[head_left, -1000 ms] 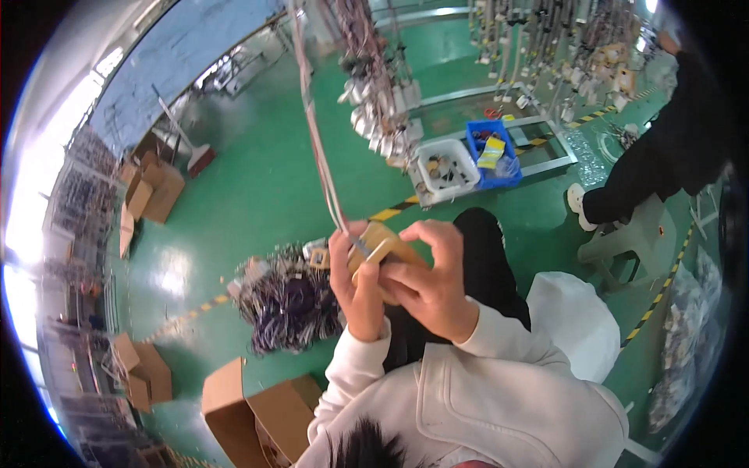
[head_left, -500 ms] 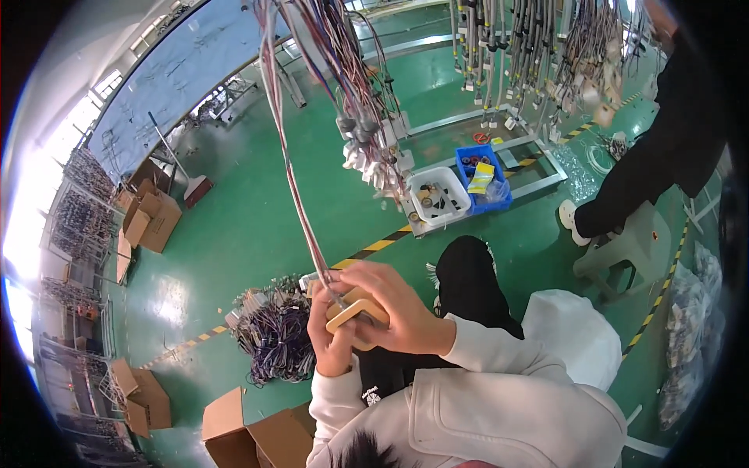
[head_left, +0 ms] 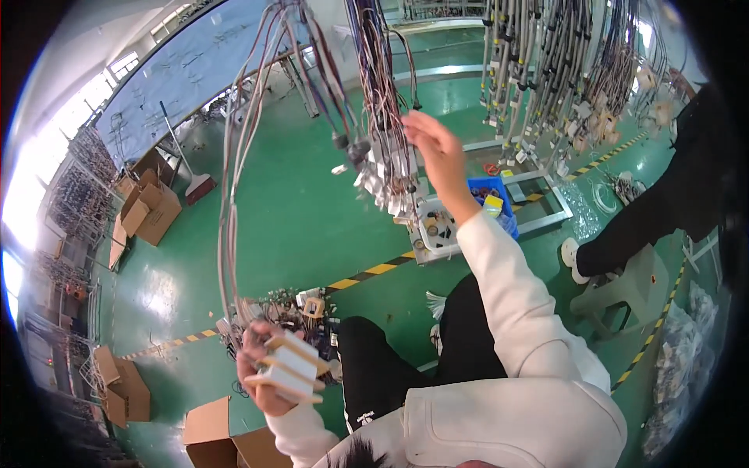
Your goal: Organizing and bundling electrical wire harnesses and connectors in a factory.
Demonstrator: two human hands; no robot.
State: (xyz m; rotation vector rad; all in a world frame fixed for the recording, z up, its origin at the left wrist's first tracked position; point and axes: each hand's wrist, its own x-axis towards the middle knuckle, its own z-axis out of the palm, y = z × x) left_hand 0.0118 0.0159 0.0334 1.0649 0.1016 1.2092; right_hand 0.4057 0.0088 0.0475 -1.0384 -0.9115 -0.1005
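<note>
My left hand (head_left: 264, 368) is wrapped around a white block with tan plates on it (head_left: 293, 365). Thin grey and reddish wires (head_left: 226, 234) run from that hand up to the top of the view. Raised high, my right hand (head_left: 438, 160) has its fingers stretched out beside a hanging bundle of wires (head_left: 382, 101). White connectors (head_left: 390, 175) dangle from the bundle's lower end, just left of this hand. Whether the fingertips touch the bundle I cannot tell. Nothing shows in the right hand.
Piled wire harnesses (head_left: 312, 316) lie on the floor beyond my left hand. A white tray (head_left: 441, 248) and a blue bin (head_left: 507, 222) with small parts stand under my right forearm. More cables (head_left: 538, 70) hang at right. A person's dark-clothed leg (head_left: 624, 226) is near a stool (head_left: 624, 288).
My hands, together on the block before, have parted. The left has moved down and left with the block; the right has let go and risen to the hanging bundle. The wires have swung left.
</note>
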